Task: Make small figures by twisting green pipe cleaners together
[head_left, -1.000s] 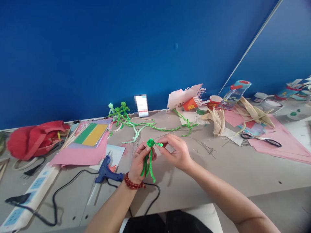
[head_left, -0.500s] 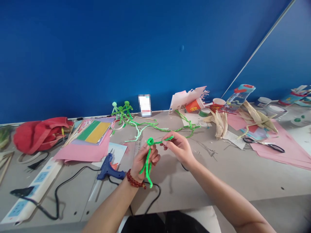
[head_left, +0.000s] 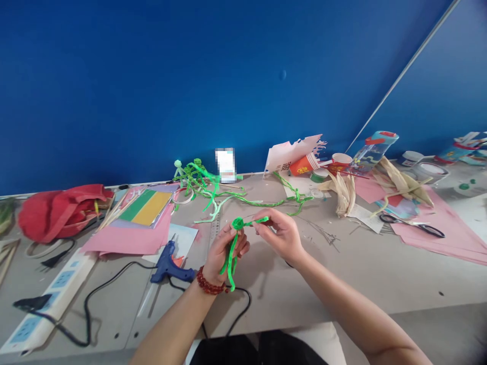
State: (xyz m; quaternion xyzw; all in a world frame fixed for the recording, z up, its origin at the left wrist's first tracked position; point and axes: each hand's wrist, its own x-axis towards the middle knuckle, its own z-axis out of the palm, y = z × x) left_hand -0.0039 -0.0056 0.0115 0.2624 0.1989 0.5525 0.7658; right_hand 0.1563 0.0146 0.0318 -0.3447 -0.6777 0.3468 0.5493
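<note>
The left hand (head_left: 228, 246) is closed in a pinch on a green pipe-cleaner figure (head_left: 233, 248), its thumb and fingers just below the coiled head (head_left: 238, 223); the right hand (head_left: 279, 235) has its thumb and forefinger pressed together on a side strand (head_left: 263, 220) of the same piece, the tip poking past them; the figure is between the two hands, held above the surface (head_left: 342, 268).

As for progress, the head looks formed, and the side strand seems partly worked; the hanging strands (head_left: 230, 268) dangle loose beneath the left hand and look unshaped, so the body and lower limbs are probably what is left.

Farther out, a steel ruler (head_left: 215, 228) lies just behind the left hand, and a blue glue gun (head_left: 169, 266) near that wrist, neither being held; pale green pipe cleaners (head_left: 213, 215) lie loose beyond; a cluster of pipe-cleaner figures (head_left: 188, 175) by the blue wall (head_left: 152, 101) appears more complete; black-handled scissors (head_left: 413, 225) rest well off to the right, partly on pink paper (head_left: 456, 243), touched by neither hand.
</note>
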